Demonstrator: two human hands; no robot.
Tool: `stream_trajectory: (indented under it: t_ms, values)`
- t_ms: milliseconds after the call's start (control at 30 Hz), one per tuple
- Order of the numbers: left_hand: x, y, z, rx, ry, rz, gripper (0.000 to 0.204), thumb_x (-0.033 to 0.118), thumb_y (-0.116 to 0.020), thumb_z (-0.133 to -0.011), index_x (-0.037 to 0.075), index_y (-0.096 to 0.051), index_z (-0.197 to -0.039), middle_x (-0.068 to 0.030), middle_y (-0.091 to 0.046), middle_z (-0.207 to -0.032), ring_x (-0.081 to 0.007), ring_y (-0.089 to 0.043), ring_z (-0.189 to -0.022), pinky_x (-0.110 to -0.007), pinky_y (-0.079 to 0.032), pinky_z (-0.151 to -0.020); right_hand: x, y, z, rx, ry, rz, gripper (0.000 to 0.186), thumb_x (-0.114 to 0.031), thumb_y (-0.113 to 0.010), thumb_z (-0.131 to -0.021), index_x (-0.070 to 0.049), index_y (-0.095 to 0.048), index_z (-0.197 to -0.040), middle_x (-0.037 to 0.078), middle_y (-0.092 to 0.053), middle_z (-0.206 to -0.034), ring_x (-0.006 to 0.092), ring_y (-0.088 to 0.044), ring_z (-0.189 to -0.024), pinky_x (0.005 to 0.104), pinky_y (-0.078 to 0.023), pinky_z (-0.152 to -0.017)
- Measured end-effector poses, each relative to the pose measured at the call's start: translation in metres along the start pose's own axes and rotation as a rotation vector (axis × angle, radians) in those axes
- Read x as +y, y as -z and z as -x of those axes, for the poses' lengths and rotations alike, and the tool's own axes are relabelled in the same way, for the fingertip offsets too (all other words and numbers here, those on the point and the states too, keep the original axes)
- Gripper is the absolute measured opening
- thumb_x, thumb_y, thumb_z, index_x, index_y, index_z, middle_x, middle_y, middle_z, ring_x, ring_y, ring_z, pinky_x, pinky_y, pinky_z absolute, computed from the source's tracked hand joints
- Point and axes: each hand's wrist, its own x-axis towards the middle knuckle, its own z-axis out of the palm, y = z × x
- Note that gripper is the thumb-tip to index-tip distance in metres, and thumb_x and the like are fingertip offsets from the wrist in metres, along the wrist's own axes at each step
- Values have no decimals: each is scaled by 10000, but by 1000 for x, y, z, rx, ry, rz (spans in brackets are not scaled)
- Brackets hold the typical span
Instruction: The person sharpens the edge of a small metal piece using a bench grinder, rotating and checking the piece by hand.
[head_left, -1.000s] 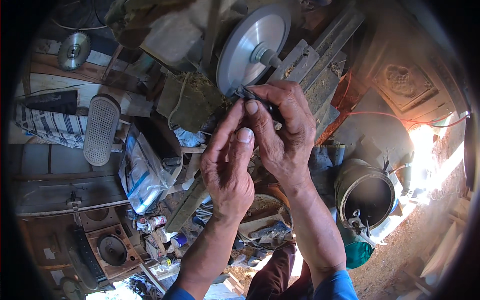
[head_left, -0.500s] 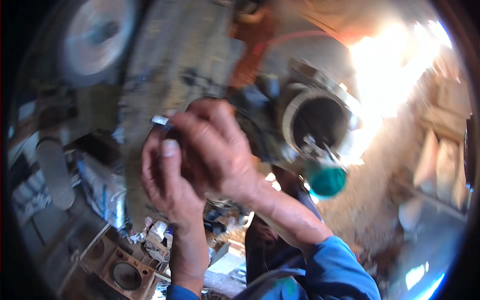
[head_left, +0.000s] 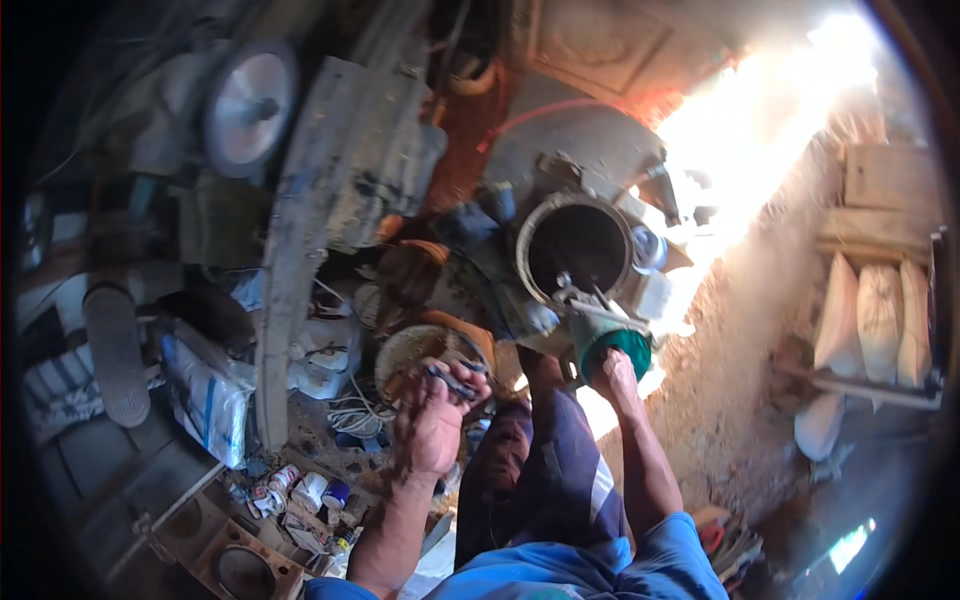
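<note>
Near the middle, my left hand (head_left: pixel 432 430) is raised palm up, its fingers curled round a small dark object (head_left: pixel 458 384) whose kind I cannot make out. Farther right, my right hand (head_left: pixel 615 378) reaches into the mouth of a green container (head_left: pixel 635 350); its fingertips are hidden there. That container adjoins the near rim of a large round drum (head_left: pixel 528 232) with a dark inside. A few metal pieces (head_left: pixel 575 288) lie at the drum's near edge, next to the container.
A long wooden plank (head_left: pixel 290 270) runs down on the left, by a round metal disc (head_left: pixel 252 108). Below it lie a coiled pale cable (head_left: pixel 358 415) and several small tins (head_left: pixel 310 490). Filled sacks (head_left: pixel 878 320) stand on a rack at right. Strong sunlight crosses the floor.
My hands were together over the plank and have parted. The right hand has gone right and down into the green container; the left has moved right and lower with the dark object.
</note>
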Motion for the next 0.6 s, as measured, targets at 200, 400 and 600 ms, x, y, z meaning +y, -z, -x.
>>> stream_trajectory:
  t_ms: [200, 400, 600]
  values:
    - [0, 19, 32, 126, 4, -64, 166, 238, -538, -997, 159, -548, -1143, -49, -578, -1048, -224, -582, -1015, -492, -483, -942, 76, -92, -1, -298, -228, 15, 313, -228, -566, -847, -70, -676, -1095, 153, -658, -1124, 271, -629, -1042, 354, -507, -842]
    - [-25, 47, 48, 273, 15, -8, 165, 253, -539, -994, 142, -560, -1115, -33, -591, -976, -198, -599, -940, -431, -506, -858, 36, 13, -22, -194, 293, -137, 166, -182, -633, -805, -22, -615, -766, 234, -642, -795, 340, -646, -667, 441, -486, -554]
    - [-26, 44, 72, 412, 96, 38, 154, 256, -528, -995, 133, -570, -1077, -39, -599, -881, -194, -616, -852, -407, -518, -786, -109, 84, -44, -128, -734, -1734, 183, -132, -522, -953, 22, -583, -877, 47, -617, -756, 118, -605, -662, 232, -478, -559]
